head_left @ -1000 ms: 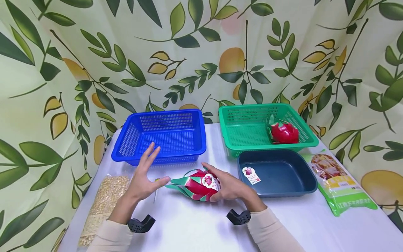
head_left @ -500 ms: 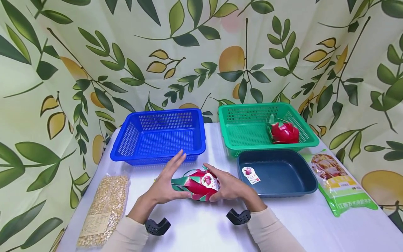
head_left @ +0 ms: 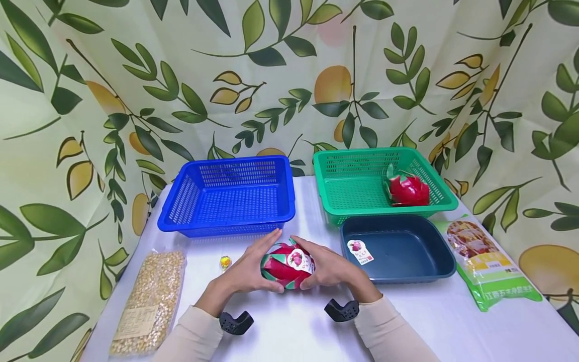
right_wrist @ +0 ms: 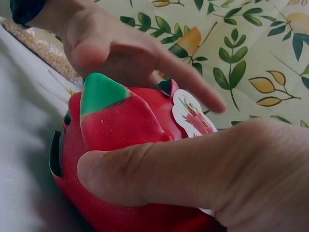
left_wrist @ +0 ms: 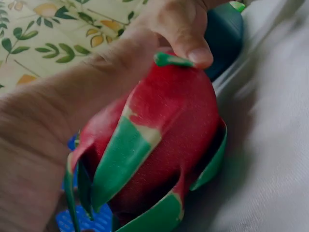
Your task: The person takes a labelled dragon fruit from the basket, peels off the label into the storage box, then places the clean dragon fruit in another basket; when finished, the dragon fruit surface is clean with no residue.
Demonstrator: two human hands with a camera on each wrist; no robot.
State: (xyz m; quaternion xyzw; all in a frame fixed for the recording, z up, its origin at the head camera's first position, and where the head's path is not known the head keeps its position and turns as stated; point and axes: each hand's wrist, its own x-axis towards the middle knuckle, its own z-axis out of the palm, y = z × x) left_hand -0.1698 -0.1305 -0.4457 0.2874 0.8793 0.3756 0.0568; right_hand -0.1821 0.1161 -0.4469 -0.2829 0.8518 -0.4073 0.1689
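Observation:
A red dragon fruit [head_left: 280,270] with green-tipped scales and a white round sticker lies on the white table, its stem end towards the right. My right hand [head_left: 333,266] grips that end; in the right wrist view its thumb [right_wrist: 116,176] presses on the red skin. On the other side, my left hand [head_left: 246,271] curves round the leafy end, thumb low and fingers over the back. The long green leaf tips are hidden behind the left hand in the head view, while the left wrist view shows green scales [left_wrist: 123,157] close up.
Behind stand a blue basket [head_left: 287,217] and a green basket [head_left: 332,213] holding another dragon fruit [head_left: 409,191]. A dark blue tub [head_left: 398,275] with a sticker sits right. A bag of grains [head_left: 151,286], a yellow-wrapped candy [head_left: 225,262] and a green food packet [head_left: 490,266] lie around.
My left hand has moved right from beside the leaf tips and closed in round the dragon fruit's leafy end. The right hand has kept its grip in place. The candy is uncovered.

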